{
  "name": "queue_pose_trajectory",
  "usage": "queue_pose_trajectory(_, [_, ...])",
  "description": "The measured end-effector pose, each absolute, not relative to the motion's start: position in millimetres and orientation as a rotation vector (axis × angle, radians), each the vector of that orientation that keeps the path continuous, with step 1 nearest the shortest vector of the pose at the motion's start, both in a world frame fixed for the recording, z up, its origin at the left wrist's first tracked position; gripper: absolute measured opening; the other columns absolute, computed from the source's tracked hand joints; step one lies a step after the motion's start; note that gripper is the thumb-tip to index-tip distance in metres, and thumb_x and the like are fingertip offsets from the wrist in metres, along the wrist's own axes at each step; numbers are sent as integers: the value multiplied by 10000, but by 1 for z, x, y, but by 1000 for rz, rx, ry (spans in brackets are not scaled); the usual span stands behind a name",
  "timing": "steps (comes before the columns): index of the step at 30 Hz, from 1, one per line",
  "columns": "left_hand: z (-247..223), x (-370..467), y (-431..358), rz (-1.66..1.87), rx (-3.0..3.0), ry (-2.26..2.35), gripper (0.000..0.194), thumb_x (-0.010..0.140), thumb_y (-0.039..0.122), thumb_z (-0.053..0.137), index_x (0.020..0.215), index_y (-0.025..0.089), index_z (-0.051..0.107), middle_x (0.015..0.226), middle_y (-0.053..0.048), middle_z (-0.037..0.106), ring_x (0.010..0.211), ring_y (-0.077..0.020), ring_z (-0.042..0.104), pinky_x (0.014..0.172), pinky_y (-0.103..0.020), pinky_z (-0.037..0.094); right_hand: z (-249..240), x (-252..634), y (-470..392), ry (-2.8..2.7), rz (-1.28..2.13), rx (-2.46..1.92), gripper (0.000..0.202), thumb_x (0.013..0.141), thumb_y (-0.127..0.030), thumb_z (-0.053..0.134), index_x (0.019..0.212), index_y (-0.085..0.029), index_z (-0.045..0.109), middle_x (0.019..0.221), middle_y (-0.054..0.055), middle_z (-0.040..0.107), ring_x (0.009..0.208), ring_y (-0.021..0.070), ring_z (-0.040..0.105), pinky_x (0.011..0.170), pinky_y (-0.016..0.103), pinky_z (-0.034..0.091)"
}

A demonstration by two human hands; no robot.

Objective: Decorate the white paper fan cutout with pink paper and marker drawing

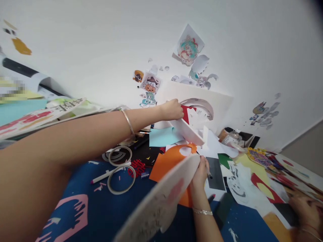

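My left hand point(173, 109) is raised near the wall, its fingers closed on the edge of a white foam board point(222, 101) with a curved opening. Lower down, my right hand point(200, 173) grips the tip of a flat white cut-out point(164, 198), which has a pink patch and faint drawn lines and tilts toward the camera. A pen shows beside the right fingers; whether they hold it is unclear. Orange paper point(161, 164) lies behind the cut-out, and a light blue sheet point(165, 136) sits under the board.
Two tape rings point(121, 193), a white marker point(102, 177) and pink paper point(84, 210) are on the blue table surface point(88, 181). Coloured scraps cover the right side, where another person's hand point(306, 210) rests. Drawings point(188, 47) hang on the wall.
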State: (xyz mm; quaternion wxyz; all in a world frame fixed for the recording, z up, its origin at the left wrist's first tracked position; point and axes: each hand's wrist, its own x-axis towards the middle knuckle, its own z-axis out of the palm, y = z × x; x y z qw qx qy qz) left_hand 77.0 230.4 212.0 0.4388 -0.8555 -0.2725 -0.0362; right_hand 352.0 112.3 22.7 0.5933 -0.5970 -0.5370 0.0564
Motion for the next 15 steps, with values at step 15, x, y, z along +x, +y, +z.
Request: queue_pose_trajectory(15, [142,51,186,-77,-2194,-900,164,791,51,469,793,109,622,803,-133,667,758,-252,594,563,-314,316,-5,234,138,-1171,85,-1402,187,840,-272,360,909,-170,500,886,96,569,864,222,514,805,352,405])
